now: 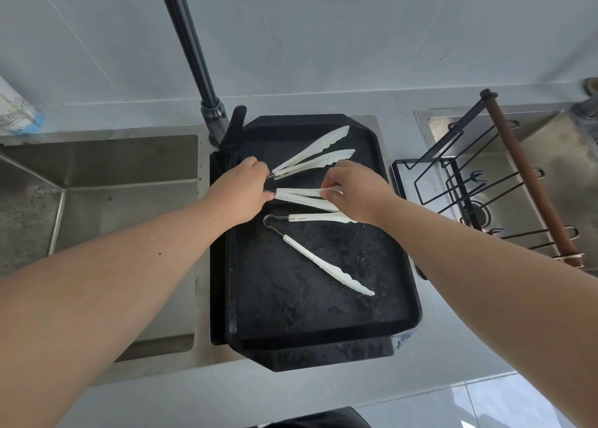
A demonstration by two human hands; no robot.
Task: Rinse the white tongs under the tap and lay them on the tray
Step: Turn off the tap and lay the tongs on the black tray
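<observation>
Black tray: wet, set over the sink beside the tap. Three white tongs on it.
Middle tongs: between both hands; left hand pinches the hinge end, right hand pinches an upper arm.
Far tongs: just beyond the hands.
Near tongs: spread wide, nearer than the hands.
Wire rack: right of right hand.

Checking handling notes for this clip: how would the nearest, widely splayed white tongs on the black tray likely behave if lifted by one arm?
The splayed tongs would probably swing or flop, since only a thin wire loop joins the arms. Likely light: slim plastic blades. Possibly slippery, as the tray shows water droplets.
</observation>
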